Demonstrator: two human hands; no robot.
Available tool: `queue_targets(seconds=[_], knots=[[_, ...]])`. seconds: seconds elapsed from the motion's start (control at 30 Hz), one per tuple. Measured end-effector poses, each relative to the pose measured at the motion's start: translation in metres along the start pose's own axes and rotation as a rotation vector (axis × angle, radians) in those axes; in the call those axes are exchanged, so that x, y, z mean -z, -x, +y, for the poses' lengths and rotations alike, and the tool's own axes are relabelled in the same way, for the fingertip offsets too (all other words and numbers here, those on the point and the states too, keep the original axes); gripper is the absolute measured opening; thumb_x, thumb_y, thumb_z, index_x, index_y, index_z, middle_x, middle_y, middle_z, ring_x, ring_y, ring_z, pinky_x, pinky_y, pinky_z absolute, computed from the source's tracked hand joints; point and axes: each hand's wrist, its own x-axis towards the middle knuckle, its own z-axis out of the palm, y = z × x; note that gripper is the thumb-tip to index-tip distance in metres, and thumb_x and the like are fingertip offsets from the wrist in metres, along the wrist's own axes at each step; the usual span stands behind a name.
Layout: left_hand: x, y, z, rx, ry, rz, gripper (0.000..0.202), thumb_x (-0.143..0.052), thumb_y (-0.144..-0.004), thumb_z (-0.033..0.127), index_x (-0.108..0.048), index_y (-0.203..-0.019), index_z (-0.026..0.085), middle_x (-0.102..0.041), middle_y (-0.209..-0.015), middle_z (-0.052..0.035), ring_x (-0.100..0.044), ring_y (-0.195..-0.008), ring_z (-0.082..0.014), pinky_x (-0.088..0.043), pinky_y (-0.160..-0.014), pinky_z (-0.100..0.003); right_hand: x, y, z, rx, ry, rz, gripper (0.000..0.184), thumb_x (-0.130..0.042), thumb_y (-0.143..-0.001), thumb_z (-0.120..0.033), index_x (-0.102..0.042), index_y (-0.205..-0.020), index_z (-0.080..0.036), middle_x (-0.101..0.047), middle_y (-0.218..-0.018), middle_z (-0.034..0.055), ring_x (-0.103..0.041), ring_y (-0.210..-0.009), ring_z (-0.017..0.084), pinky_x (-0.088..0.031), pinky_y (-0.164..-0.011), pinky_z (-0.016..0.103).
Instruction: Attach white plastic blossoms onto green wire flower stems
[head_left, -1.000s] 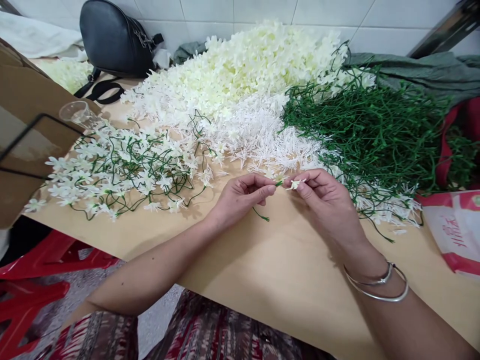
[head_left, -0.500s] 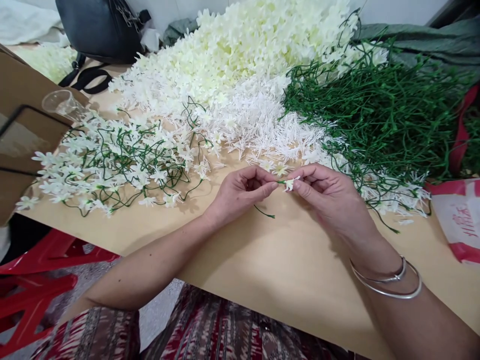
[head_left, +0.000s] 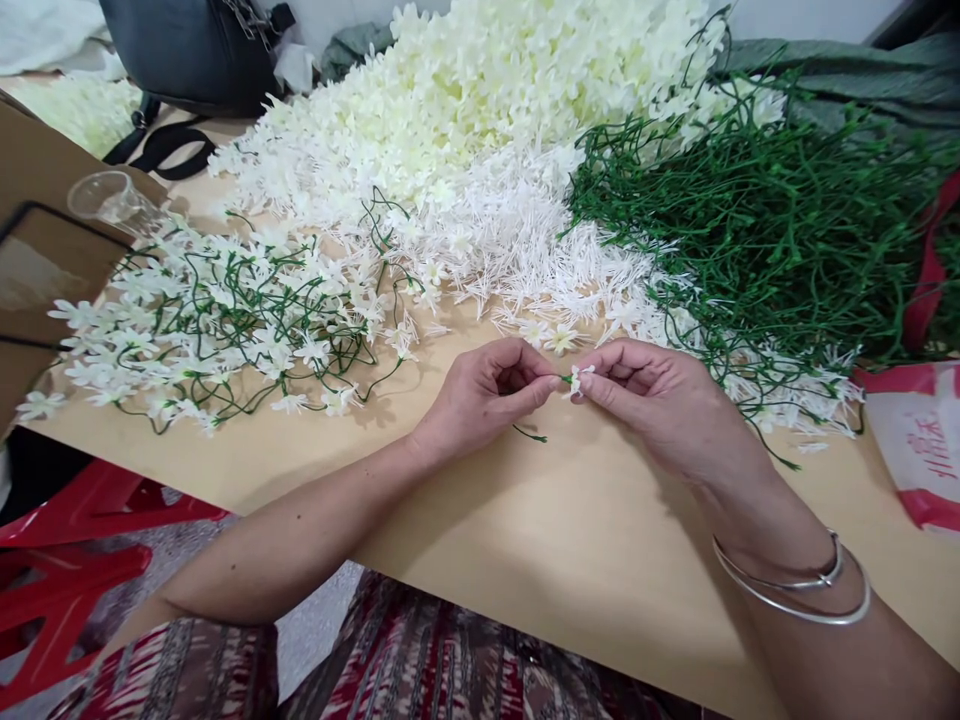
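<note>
My left hand pinches a thin green plastic stem, whose loose end hangs below the fingers. Thumb and forefinger of my right hand close on a small white artificial flower at the stem's tip. Both hands meet just above the table. Beyond the fingertips lie loose white flowers. A heap of green stems spreads behind my right hand, and a pile of white stamens lies behind both. Flowers joined to stems are heaped to the left.
A large mound of cream petals rises at the back. A black bag, a clear plastic cup and a cardboard box stand at the left. To the right lies a red-and-white packet. Red stools are below the table edge.
Both hands keep their pinch on the stem and flower and sit slightly lower in view. The flower has turned a little between the fingers. The view has shifted slightly.
</note>
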Motion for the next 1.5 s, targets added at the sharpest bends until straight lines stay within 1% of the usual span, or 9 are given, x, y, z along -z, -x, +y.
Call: queue_targets(seconds=[0.2, 0.3, 0.43, 0.67, 0.9, 1.13, 1.33, 1.4, 1.5], knots=[[-0.001, 0.001, -0.001, 0.008, -0.051, -0.008, 0.037, -0.081, -0.086, 0.050, -0.067, -0.082, 0.016, -0.059, -0.067, 0.0020, -0.045, -0.055, -0.0072, -0.034, -0.050, -0.021, 0.000, 0.002, -0.005, -0.047, 0.011, -0.020, 0.022, -0.086, -0.078, -0.040, -0.074, -0.078, -0.022, -0.070, -0.071, -0.0001, -0.060, -0.065, 0.013, -0.051, -0.062, 0.028], [-0.001, 0.000, -0.001, 0.019, -0.046, -0.025, 0.038, -0.080, -0.087, 0.051, -0.067, -0.085, 0.015, -0.060, -0.068, 0.0016, -0.048, -0.056, -0.0074, -0.037, -0.051, -0.021, 0.000, 0.002, -0.006, -0.068, -0.010, -0.014, 0.021, -0.089, -0.077, -0.040, -0.075, -0.079, -0.023, -0.071, -0.073, 0.0003, -0.063, -0.068, 0.015, -0.053, -0.064, 0.028], [-0.002, 0.000, 0.000, 0.021, -0.016, -0.009, 0.039, -0.081, -0.086, 0.051, -0.066, -0.083, 0.016, -0.059, -0.067, 0.0021, -0.047, -0.054, -0.0068, -0.038, -0.049, -0.021, 0.000, 0.002, -0.004, -0.069, -0.057, 0.018, 0.019, -0.090, -0.075, -0.037, -0.077, -0.082, -0.026, -0.072, -0.075, 0.0001, -0.067, -0.071, 0.016, -0.056, -0.067, 0.030], [-0.005, 0.001, 0.000, 0.003, 0.028, -0.005, 0.039, -0.082, -0.086, 0.051, -0.063, -0.081, 0.016, -0.057, -0.066, 0.0028, -0.047, -0.053, -0.0060, -0.043, -0.047, -0.019, -0.003, 0.005, 0.004, -0.014, -0.026, 0.099, 0.014, -0.088, -0.078, -0.032, -0.075, -0.080, -0.027, -0.073, -0.077, -0.0001, -0.066, -0.071, 0.016, -0.057, -0.066, 0.030], [-0.004, 0.003, -0.002, 0.021, 0.017, -0.029, 0.040, -0.079, -0.089, 0.052, -0.063, -0.086, 0.016, -0.062, -0.067, 0.0014, -0.061, -0.056, -0.0087, -0.056, -0.054, -0.021, -0.007, 0.005, 0.008, 0.022, -0.027, 0.135, 0.012, -0.089, -0.077, -0.028, -0.077, -0.078, -0.031, -0.075, -0.075, 0.0006, -0.068, -0.069, 0.017, -0.056, -0.062, 0.032], [-0.004, 0.004, -0.004, -0.001, -0.032, -0.016, 0.039, -0.077, -0.091, 0.052, -0.064, -0.088, 0.015, -0.066, -0.069, 0.0001, -0.066, -0.058, -0.0095, -0.058, -0.056, -0.020, -0.012, 0.009, 0.004, -0.002, -0.013, 0.157, 0.011, -0.088, -0.078, -0.024, -0.078, -0.078, -0.029, -0.076, -0.077, 0.0013, -0.068, -0.070, 0.017, -0.056, -0.063, 0.032], [-0.006, 0.002, -0.004, -0.016, -0.034, -0.013, 0.045, -0.074, -0.092, 0.059, -0.064, -0.089, 0.015, -0.067, -0.072, -0.0013, -0.068, -0.061, -0.0101, -0.057, -0.056, -0.020, -0.008, 0.004, 0.001, -0.073, -0.075, 0.135, 0.016, -0.093, -0.073, -0.033, -0.078, -0.079, -0.028, -0.073, -0.076, -0.0008, -0.064, -0.070, 0.014, -0.053, -0.066, 0.029], [-0.006, 0.002, -0.003, -0.013, -0.011, -0.004, 0.047, -0.074, -0.091, 0.061, -0.064, -0.089, 0.015, -0.067, -0.073, -0.0014, -0.068, -0.062, -0.0104, -0.057, -0.057, -0.021, -0.003, 0.001, -0.001, -0.115, -0.135, 0.091, 0.023, -0.095, -0.070, -0.037, -0.079, -0.085, -0.029, -0.072, -0.078, -0.0023, -0.064, -0.073, 0.013, -0.054, -0.071, 0.028], [-0.006, 0.002, -0.003, -0.007, 0.035, 0.017, 0.046, -0.076, -0.090, 0.060, -0.063, -0.088, 0.016, -0.066, -0.074, -0.0008, -0.067, -0.062, -0.0101, -0.057, -0.058, -0.021, 0.004, -0.002, -0.003, -0.165, -0.198, 0.021, 0.029, -0.093, -0.073, -0.041, -0.079, -0.096, -0.030, -0.073, -0.086, -0.0016, -0.067, -0.081, 0.014, -0.057, -0.081, 0.030]])
